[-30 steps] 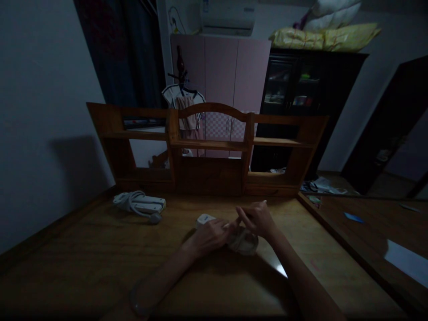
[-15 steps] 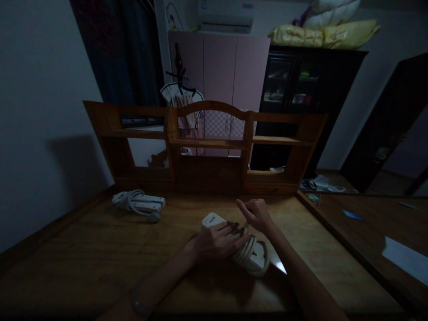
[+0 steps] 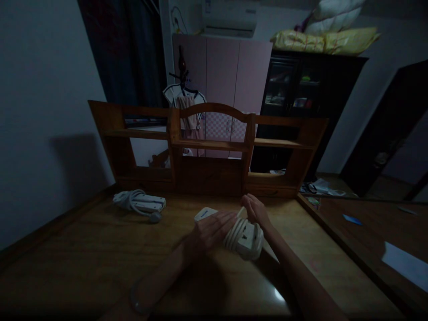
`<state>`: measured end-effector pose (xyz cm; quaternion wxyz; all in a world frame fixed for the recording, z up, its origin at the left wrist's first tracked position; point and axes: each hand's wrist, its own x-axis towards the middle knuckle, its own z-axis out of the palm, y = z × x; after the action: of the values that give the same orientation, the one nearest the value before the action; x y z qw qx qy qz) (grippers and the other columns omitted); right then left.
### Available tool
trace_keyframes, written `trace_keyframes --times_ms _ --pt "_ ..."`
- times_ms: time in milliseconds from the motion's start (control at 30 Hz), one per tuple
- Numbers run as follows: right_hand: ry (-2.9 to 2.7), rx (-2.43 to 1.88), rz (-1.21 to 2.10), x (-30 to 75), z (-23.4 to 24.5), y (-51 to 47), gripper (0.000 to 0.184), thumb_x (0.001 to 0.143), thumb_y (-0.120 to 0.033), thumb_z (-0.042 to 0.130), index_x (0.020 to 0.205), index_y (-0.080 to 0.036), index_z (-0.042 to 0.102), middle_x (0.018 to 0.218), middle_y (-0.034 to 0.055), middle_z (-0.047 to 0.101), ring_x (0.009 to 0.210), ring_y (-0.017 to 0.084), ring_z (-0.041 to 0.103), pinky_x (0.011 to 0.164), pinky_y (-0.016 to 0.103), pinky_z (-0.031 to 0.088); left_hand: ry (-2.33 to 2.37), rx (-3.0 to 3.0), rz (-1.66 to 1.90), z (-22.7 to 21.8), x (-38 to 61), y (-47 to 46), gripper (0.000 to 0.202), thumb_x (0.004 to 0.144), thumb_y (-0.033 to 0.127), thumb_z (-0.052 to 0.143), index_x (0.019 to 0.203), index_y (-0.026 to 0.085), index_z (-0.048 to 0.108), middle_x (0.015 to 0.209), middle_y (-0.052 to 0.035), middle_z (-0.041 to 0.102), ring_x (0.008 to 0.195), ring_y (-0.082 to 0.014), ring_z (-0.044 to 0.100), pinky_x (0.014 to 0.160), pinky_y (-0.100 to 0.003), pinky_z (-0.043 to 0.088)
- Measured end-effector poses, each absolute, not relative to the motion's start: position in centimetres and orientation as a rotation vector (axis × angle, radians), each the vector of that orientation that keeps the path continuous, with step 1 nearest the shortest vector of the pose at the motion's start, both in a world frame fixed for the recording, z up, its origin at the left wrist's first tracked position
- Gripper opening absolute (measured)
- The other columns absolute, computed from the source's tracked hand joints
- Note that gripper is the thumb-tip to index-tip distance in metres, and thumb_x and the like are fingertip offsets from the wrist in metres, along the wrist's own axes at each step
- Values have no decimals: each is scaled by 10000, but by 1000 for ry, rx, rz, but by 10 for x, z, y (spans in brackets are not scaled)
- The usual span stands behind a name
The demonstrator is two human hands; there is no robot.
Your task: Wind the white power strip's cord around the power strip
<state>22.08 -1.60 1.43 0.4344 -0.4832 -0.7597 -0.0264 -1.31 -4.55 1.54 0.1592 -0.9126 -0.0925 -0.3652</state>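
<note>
1. Power strip (image 3: 246, 239), white, is up in front of the person, over the near middle of the desk (image 3: 127, 263); from here I can't tell whether any part of it touches the wood.
2. Cord (image 3: 233, 235) loops in several turns around the strip's near right end, with socket holes showing between the loops.
3. The left hand (image 3: 214, 229) lies across the strip's middle, clamped on it, fingers stretched toward the coil; a band (image 3: 134, 296) circles that wrist.
4. The right hand (image 3: 256, 210) is just beyond the coil, fingers drawn together on a short length of cord that rises from the turns.
5. Well apart, at the desk's back left, lies a second strip (image 3: 152, 203), its grey lead bunched over one end, the plug (image 3: 154, 217) on the wood.
6. Behind both hands stands the shelf (image 3: 210, 144), wooden, along the desk's back.
</note>
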Motion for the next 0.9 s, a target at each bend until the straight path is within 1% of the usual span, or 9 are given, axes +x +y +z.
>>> trace_keyframes --times_ms 100,167,267,333,467,567,667,767,900 --pt "-1784 -1205 171 225 6 -5 400 980 -428 224 934 -197 547 748 8 569 671 138 547 624 230 424 -329 -2611 -1124 18 -18 -42 514 916 115 380 1417 121 262 1401 -155 431 1321 -213 376 1057 -413 408" --pt "-1751 -1225 244 226 2 -2 368 975 -421 239 991 -199 533 717 -9 558 632 137 552 596 230 431 -416 -2599 -1197 17 -20 -38 518 915 118 384 1418 143 266 1395 -137 445 1305 -207 400 1053 -408 410" --pt "-1758 -1272 140 224 -4 0 295 934 -385 381 1119 -182 488 777 8 594 673 156 588 617 250 450 -676 -2543 -1345 11 -22 -29 490 920 201 424 1397 170 319 1358 -117 494 1253 -198 467 1034 -374 427" --pt "-1837 -1298 15 218 -8 -2 330 908 -310 444 1210 -177 447 903 55 617 755 169 609 652 260 457 -888 -2431 -1487 6 -24 -21 475 908 275 473 1363 179 375 1318 -113 535 1197 -200 523 1007 -343 446" --pt "-2157 -1380 -226 200 -14 -10 380 916 -189 440 1294 -226 442 1124 121 584 854 176 624 674 247 434 -1416 -2171 -1678 -2 -27 -4 544 838 386 587 1328 222 420 1225 -86 612 1068 -211 613 882 -293 503" --pt "-2314 -1450 -362 188 -15 -14 407 910 -171 467 1310 -240 444 1111 105 599 750 158 631 593 228 391 -1737 -2077 -1704 -3 -30 3 640 788 393 646 1355 260 382 1171 -64 645 1003 -227 640 792 -299 514" --pt "-2383 -1475 -443 182 -15 -17 359 875 -145 516 1221 -238 523 991 68 631 649 148 602 537 239 349 -1973 -1999 -1652 -2 -33 9 649 756 351 679 1337 248 411 1124 -83 664 944 -247 656 742 -305 501" --pt "-2413 -1402 -500 179 -11 -21 308 834 -134 564 1129 -221 581 892 64 633 717 176 594 614 261 374 -2092 -1955 -1566 0 -34 14 623 747 353 683 1311 237 444 1089 -94 675 912 -257 662 720 -301 486" --pt "-2377 -1255 -444 176 2 -34 372 835 -74 508 1175 -218 558 884 65 623 803 182 579 728 282 394 -2104 -1890 -1520 3 -38 17 654 745 348 677 1333 234 414 1098 -106 669 929 -274 656 734 -321 481"
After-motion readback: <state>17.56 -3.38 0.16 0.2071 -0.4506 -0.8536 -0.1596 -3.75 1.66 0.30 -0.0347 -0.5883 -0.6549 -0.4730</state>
